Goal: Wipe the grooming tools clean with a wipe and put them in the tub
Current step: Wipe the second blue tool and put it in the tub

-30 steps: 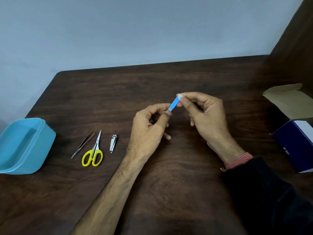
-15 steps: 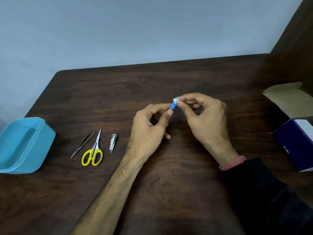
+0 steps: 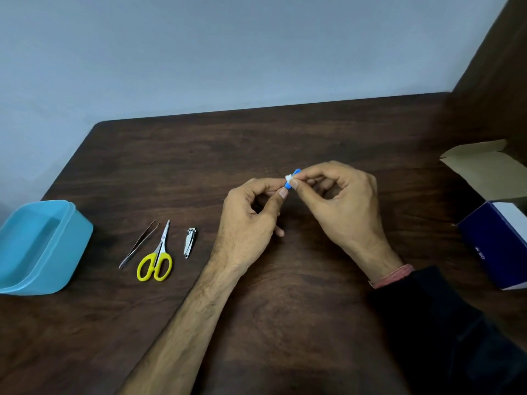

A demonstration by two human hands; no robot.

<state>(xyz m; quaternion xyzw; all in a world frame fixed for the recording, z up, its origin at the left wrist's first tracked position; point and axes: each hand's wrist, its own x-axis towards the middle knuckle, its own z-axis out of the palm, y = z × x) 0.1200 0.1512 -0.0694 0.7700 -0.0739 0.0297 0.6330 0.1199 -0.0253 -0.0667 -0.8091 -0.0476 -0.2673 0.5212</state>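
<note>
On the dark wood-grain tabletop (image 3: 285, 323), nearest the wearer at about eight o'clock, a pair of yellow-handled steel scissors (image 3: 156, 259) is laid between slim metal tweezers (image 3: 138, 245) and a small chrome nail clipper (image 3: 189, 242); all three are judged stiff, light and slippery, the scissors best taken by the loops, the tweezers and clipper across the middle. At nine o'clock an open light-blue plastic tub (image 3: 71, 246) is set, well apart from the hands. Near the centre, a small blue-and-white sachet (image 3: 291, 179), presumably the wipe's thin, soft packet, is pinched at one end by the left hand (image 3: 248, 223) and at the other by the right hand (image 3: 339, 203), thumb and forefinger closed on it. At three o'clock an open navy cardboard box (image 3: 496, 238) is seen.
</note>
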